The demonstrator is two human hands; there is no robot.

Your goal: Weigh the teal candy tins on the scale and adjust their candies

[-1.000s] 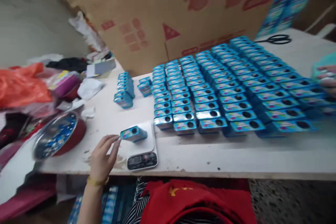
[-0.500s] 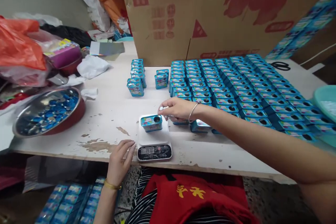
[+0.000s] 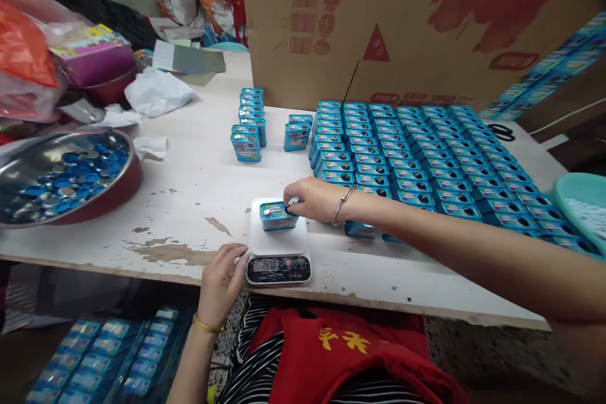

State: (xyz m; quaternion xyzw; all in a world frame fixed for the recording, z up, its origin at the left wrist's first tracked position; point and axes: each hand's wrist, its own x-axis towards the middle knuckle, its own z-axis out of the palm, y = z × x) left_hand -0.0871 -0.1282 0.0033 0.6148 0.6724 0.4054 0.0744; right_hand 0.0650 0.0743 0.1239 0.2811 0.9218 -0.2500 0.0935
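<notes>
A blue tin (image 3: 278, 221) with a printed top lies on the white platform of a digital kitchen scale (image 3: 278, 245). My right hand (image 3: 307, 197) is closed around small white pieces, held right over the hole at the tin's right end, which the fingers mostly cover. Beside the scale's left edge, my left hand (image 3: 223, 278) rests at the table's front with its fingers stretched out and nothing in them. Digits show on the scale's dark display.
Rows of blue tins (image 3: 416, 164) with open holes fill the right side. Smaller groups of tins (image 3: 246, 144) stand farther back. A metal bowl of blue caps (image 3: 130, 180) sits left, a turquoise basin of white pieces (image 3: 563, 186) right. Behind rises a large carton (image 3: 303, 76).
My right hand has come from beside the tin's right end to right over its hole, fingers now lower and partly covering it. My left hand stays beside the scale. The camera view has shifted.
</notes>
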